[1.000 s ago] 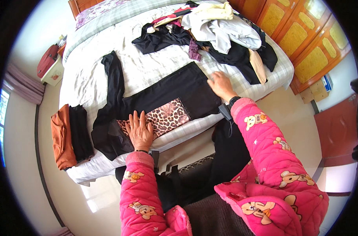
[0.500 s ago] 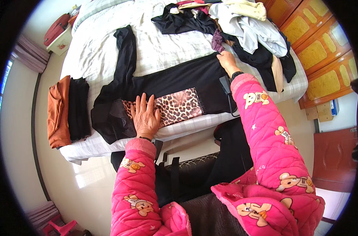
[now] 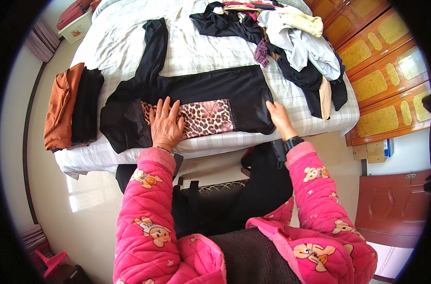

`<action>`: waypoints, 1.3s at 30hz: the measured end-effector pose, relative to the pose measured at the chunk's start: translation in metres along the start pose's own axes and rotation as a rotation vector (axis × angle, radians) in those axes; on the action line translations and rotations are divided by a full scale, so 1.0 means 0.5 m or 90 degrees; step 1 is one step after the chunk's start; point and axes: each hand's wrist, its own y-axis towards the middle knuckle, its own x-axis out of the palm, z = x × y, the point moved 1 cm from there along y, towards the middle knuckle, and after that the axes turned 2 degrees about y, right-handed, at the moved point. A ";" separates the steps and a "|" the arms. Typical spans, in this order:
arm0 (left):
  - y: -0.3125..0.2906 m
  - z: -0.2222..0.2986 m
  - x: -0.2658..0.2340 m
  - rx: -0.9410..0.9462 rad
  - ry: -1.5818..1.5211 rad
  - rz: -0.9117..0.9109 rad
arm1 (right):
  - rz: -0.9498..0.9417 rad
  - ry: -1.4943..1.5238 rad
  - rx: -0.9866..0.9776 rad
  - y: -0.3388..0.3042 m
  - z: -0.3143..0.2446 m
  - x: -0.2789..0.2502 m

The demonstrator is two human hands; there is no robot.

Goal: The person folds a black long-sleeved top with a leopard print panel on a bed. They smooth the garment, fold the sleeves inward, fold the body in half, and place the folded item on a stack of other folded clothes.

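A black long-sleeved top [image 3: 211, 87] lies spread across the near part of the bed, its hem toward the right and one sleeve stretched toward the far side. A leopard-print panel [image 3: 208, 116] runs along its near side, with sheer dark fabric at the neck end. My left hand [image 3: 167, 127] rests flat on the left end of this panel, fingers spread. At the right end of the garment, my right hand [image 3: 281, 120] pinches the hem near its lower corner. The other sleeve cannot be made out.
Folded orange cloth [image 3: 61, 111] and folded black cloth [image 3: 87, 106] lie at the bed's left edge. A heap of mixed clothes [image 3: 300, 47] covers the far right of the checked bedsheet [image 3: 116, 42]. Wooden cabinets [image 3: 386, 94] stand at the right. A dark seat [image 3: 215, 201] is below the bed's near edge.
My right hand has moved from the hem's far corner down along the edge toward me. The left hand stays flat on the leopard panel. The whole view has shifted slightly.
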 end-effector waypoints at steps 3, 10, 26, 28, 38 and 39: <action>-0.001 0.000 -0.002 0.000 0.002 0.002 | 0.091 -0.138 -0.051 -0.025 -0.010 0.009; -0.001 -0.004 -0.008 -0.009 0.001 -0.015 | 0.075 -0.177 -0.041 -0.023 -0.023 -0.008; -0.004 -0.009 -0.001 -0.016 -0.033 -0.002 | -0.045 -0.277 -0.484 -0.108 -0.239 0.143; -0.004 -0.009 -0.002 -0.012 -0.040 0.001 | -0.102 -0.345 -0.569 -0.112 -0.256 0.187; -0.009 -0.020 -0.010 -0.007 -0.126 0.056 | -0.150 -0.492 -0.194 0.056 -0.287 0.100; -0.010 -0.022 -0.011 -0.004 -0.130 0.069 | -0.181 -0.466 -0.210 0.073 -0.321 0.109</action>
